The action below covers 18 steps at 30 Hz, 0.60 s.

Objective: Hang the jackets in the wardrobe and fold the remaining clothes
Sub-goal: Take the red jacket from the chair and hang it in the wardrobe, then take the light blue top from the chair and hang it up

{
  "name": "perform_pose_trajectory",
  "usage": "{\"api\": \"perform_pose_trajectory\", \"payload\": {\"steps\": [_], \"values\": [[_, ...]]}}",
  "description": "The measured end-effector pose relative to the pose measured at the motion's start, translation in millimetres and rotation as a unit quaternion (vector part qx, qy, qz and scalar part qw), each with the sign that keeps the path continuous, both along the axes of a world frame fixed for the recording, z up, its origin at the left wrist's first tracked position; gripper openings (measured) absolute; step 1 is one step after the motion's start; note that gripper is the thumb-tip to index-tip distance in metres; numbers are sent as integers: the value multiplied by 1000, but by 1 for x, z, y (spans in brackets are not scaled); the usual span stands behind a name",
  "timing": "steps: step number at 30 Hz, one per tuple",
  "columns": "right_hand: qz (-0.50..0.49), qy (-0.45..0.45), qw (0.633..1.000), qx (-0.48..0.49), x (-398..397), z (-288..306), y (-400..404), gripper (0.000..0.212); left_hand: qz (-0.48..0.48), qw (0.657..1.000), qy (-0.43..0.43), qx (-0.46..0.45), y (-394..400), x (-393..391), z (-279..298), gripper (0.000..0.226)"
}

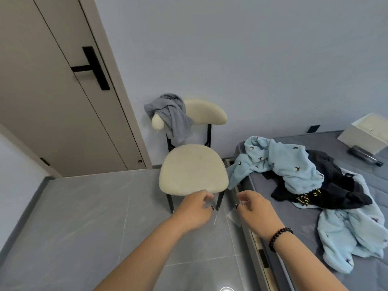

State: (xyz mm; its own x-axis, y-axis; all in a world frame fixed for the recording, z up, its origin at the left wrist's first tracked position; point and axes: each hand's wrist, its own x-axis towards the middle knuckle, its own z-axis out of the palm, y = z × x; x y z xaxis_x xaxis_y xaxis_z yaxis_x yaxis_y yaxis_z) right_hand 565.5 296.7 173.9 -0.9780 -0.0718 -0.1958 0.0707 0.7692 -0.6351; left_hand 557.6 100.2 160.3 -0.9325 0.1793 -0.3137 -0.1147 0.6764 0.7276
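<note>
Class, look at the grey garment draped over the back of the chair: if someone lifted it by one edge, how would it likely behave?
The grey garment would probably hang limp, since it already sags in soft folds over the chair back. It looks thin, so likely light. One end is bunched over the corner, so it might snag slightly there.

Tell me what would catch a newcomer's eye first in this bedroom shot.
Probably the fluffy light-blue garment with small dark bird prints, sprawled over a black garment on the grey bed at right. Next, the cream cushioned chair with black legs in the middle, a grey cloth draped over its backrest. In front, the left hand and right hand hover with fingers loosely curled, holding nothing.
</note>
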Motion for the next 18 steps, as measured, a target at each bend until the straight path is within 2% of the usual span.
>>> {"api": "perform_pose_trajectory", "payload": {"steps": [9,18], "values": [[-80,-59,995,-5,-38,-31,80,29,-50,998,-46,-13,68,-63,-20,40],[-124,-143,982,0,-69,-90,211,30,-71,989,-129,-1,191,-105,-65,37]]}}
